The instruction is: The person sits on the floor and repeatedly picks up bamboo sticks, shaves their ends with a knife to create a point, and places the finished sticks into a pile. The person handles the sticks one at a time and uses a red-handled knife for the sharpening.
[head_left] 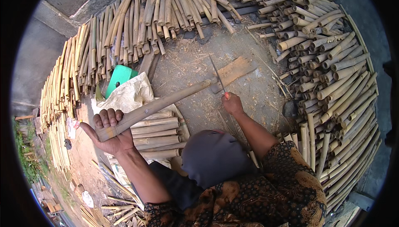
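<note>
My left hand (118, 139) is closed around the near end of a bamboo pole (164, 103), its palm turned up beneath it. The pole slants away to the right, with its far end at a flat wooden board (237, 72) on the ground. Gripped in my right hand (233, 104) is a long, narrow-bladed knife (215, 70) with a red-orange handle. Its blade points away from me and passes close by the pole's far end; whether they touch I cannot tell.
Cut bamboo poles (156, 6) lean in a row along the far and left sides. A tall bamboo stack (328, 65) stands at the right. Several more poles (156, 132) lie on pale sacking (135, 92) below my left arm, near a green container (119, 79). Shavings litter the concrete.
</note>
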`<control>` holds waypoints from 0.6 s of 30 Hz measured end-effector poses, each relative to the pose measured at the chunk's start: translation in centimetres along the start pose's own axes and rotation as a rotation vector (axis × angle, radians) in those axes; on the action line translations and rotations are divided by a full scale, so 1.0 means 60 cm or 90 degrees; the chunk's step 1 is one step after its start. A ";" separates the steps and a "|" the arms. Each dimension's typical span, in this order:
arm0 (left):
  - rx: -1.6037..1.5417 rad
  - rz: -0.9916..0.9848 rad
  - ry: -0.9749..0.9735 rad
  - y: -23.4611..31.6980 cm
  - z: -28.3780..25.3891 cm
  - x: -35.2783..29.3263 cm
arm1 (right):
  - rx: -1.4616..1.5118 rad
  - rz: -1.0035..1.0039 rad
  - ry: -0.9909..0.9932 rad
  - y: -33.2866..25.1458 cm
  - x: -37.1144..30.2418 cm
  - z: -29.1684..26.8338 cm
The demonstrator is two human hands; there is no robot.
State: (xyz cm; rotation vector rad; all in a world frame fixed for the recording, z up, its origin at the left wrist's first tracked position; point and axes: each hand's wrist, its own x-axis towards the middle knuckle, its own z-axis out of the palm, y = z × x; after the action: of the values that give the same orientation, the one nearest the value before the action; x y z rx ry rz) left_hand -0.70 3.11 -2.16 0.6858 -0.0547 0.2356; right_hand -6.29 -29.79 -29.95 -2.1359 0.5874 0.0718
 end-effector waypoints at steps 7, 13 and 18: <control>0.064 0.132 0.118 -0.037 0.002 -0.013 | 0.002 -0.148 -0.029 0.012 -0.010 0.030; 0.098 0.192 0.201 -0.045 0.003 -0.007 | -0.148 0.163 -0.002 0.055 0.070 -0.007; 0.041 0.138 0.226 -0.019 -0.034 0.002 | -0.379 -0.029 0.035 0.028 0.055 -0.034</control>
State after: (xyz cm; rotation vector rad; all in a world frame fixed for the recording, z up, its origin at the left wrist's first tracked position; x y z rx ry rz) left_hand -0.39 3.55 -4.41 0.6931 0.2205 0.5667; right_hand -4.43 -33.49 -30.83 -2.7334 0.5997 0.1828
